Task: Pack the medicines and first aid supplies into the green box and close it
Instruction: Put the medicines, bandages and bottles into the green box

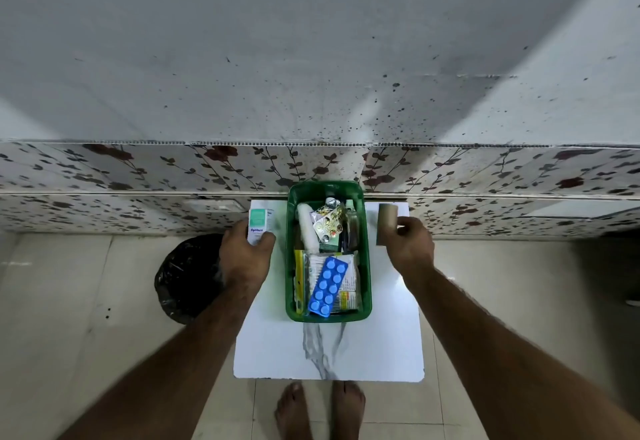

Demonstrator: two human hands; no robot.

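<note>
- The green box [328, 252] sits open at the far middle of the white surface [329, 353], already crowded with a blue blister strip [328, 287], a white gauze roll [307, 228], foil strips and leaflets; no lid shows.
- The left hand [244, 256] is closed around a small white and teal carton [260, 225], just left of the box. Judged as light, stiff card that dents if squeezed, so it is best gripped across its flat faces.
- The right hand [410, 245] pinches a brown tape roll [387, 223] by its edge, just right of the box. It looks light and firm; a hold across the rim should be secure.
- The blister strip lies loosely on top and would probably slide; the foil is thin and crushable, so new items should be laid in, not pressed.
</note>
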